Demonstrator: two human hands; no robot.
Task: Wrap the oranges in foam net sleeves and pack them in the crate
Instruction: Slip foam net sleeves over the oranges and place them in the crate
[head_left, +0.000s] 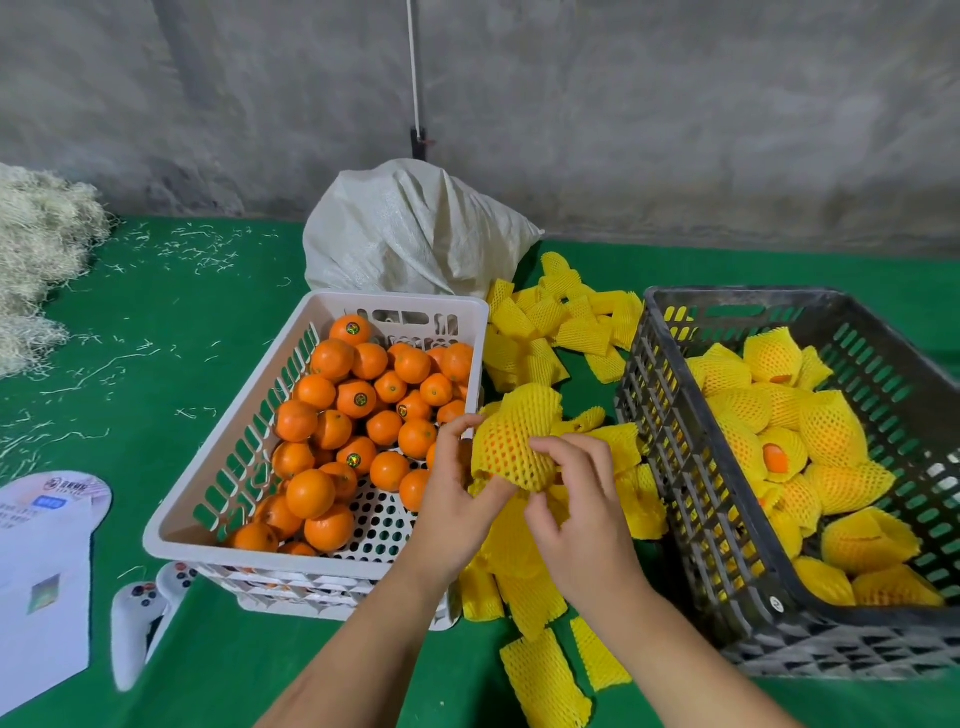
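**Sleeve half-on over the gap: drop and tear risks**

Green table (218, 649) carries everything. Dark crate (670, 395) on the right holds wrapped oranges, roughly one loose layer, room left. White crate (260, 415) on the left holds the bare oranges (332, 358), many to go. Pile of empty foam sleeves (550, 322) lies between the crates and spills toward the near edge.

Orange being wrapped (514, 447) is held in the air over that pile, between the two crates, yellow net already round most of it. Left hand (457, 493) pinches the net's lower edge, fingers curled. Right hand (576, 499) grips the other side, fingers bent into the mesh.

Risks, as I judge them:
- Grip is on the net, not the fruit; a slip could drop the orange onto the pile, then it rolls off the table.
- Hard pull may tear the thin mesh.
- Sleeve left short leaves skin exposed, as on one orange in the dark crate.
- Loose sleeves near the edge could get knocked off.
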